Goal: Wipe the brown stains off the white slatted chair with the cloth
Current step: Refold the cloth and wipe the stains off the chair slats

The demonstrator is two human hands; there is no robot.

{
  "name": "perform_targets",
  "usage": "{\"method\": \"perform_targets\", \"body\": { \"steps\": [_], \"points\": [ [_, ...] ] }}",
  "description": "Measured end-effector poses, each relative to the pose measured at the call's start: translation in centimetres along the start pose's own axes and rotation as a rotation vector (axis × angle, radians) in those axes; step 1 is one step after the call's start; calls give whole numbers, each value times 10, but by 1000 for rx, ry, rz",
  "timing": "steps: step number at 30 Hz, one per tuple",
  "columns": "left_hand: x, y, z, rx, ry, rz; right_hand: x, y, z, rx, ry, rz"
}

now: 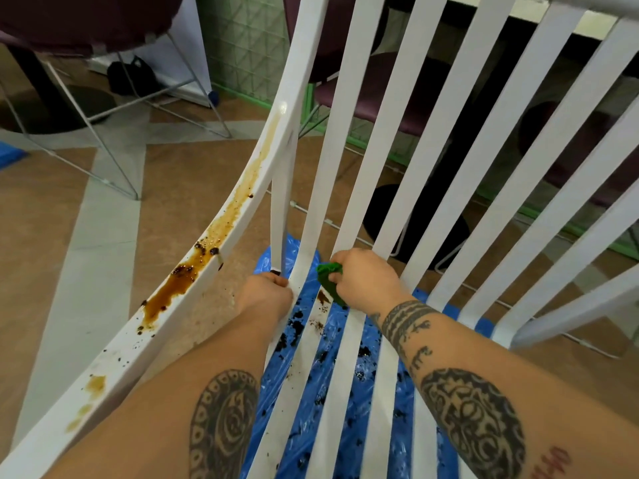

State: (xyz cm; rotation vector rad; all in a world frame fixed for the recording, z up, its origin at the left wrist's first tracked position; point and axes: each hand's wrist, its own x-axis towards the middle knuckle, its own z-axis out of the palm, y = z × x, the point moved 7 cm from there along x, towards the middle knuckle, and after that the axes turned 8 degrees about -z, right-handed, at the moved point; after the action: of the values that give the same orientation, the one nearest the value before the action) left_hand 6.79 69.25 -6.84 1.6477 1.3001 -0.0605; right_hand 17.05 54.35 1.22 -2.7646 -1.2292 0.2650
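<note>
The white slatted chair (380,140) fills the view, its slats running from the bottom up to the top right. A long brown stain (179,281) runs down its curved left rail, thickest at mid height. A smaller brown smear (322,299) marks a slat just left of the green cloth (330,281). My right hand (363,281) grips the bunched cloth against that slat. My left hand (266,295) holds a thin slat near the rail, fingers curled round it.
Blue plastic sheeting (345,409) with dark specks lies on the floor under the slats. Dark purple chairs on wire legs (114,160) stand at the left and behind. A green wire grid panel (242,46) stands at the back.
</note>
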Motion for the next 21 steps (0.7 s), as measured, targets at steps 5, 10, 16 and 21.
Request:
{"method": "perform_targets", "body": {
  "steps": [5,10,16,21],
  "points": [
    [-2,1,-2,26,-3,15,-16,-4,25,22,78,32],
    [-7,1,-3,22,7,7,-16,-10,34,37,-125,13],
    [-4,2,-2,5,2,12,-3,-6,-2,48,-35,1],
    [-1,1,-1,-3,-6,15,-18,-18,33,-1,28,31]
  ]
}}
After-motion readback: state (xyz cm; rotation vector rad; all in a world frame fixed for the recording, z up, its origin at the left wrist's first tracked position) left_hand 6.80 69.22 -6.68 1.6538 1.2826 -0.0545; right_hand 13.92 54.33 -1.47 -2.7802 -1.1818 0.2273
